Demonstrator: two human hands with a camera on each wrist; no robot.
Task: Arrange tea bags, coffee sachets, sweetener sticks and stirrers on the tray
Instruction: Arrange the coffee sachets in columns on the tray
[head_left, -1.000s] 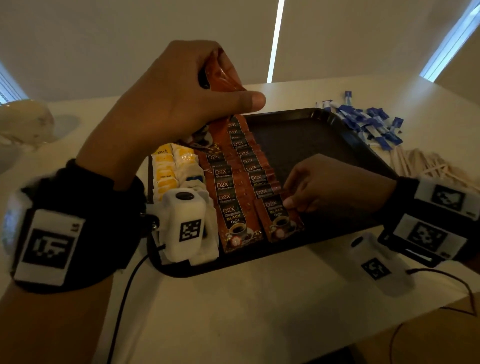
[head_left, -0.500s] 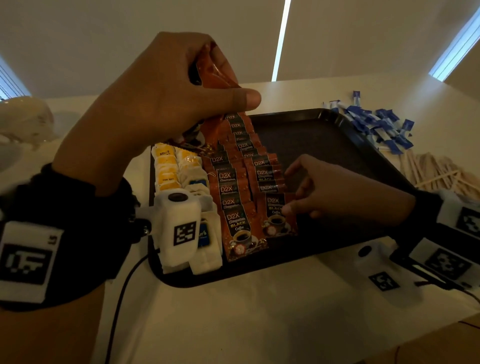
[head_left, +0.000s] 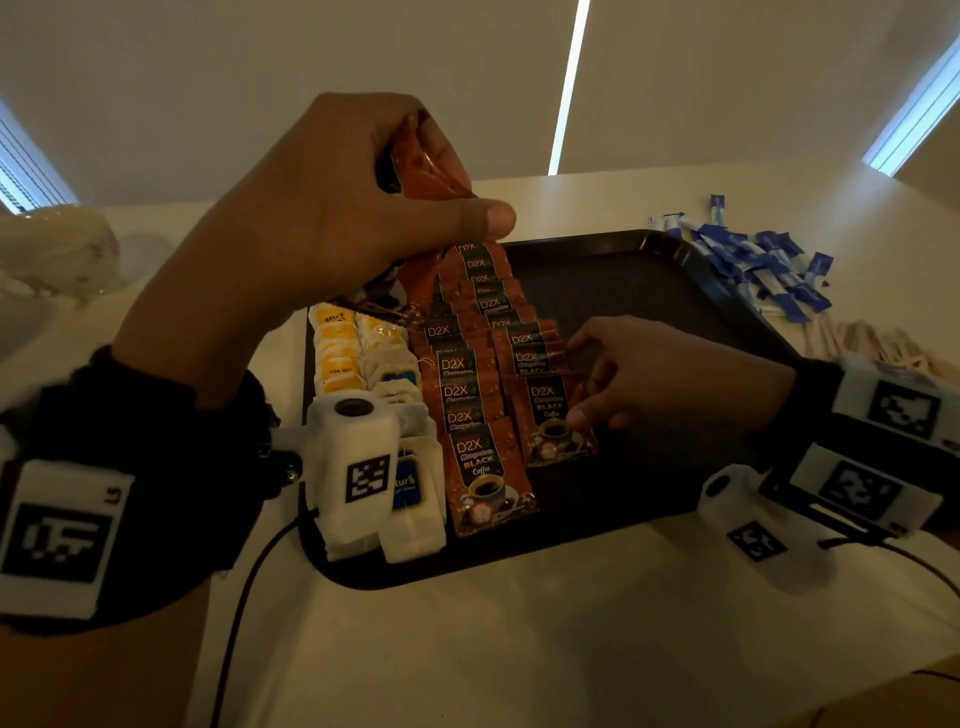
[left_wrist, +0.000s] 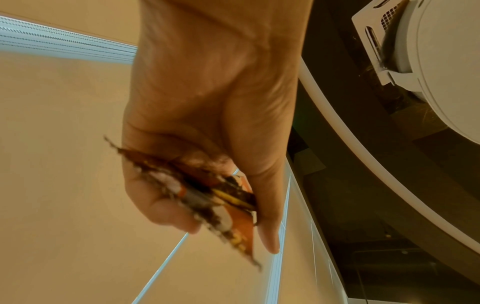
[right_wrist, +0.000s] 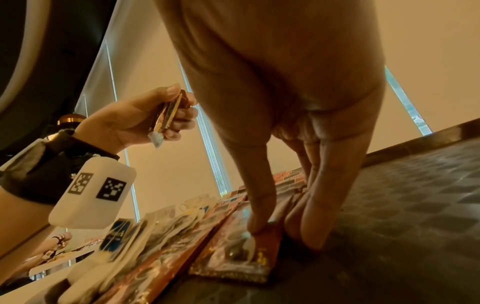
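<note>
Several coffee sachets (head_left: 423, 174) in left hand (head_left: 311, 223)

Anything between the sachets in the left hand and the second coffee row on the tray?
Only the right hand: its thumb rests on that row's front sachet, fingers at its right edge. Nothing else shows between the sachets in the left hand and the tray.
</note>
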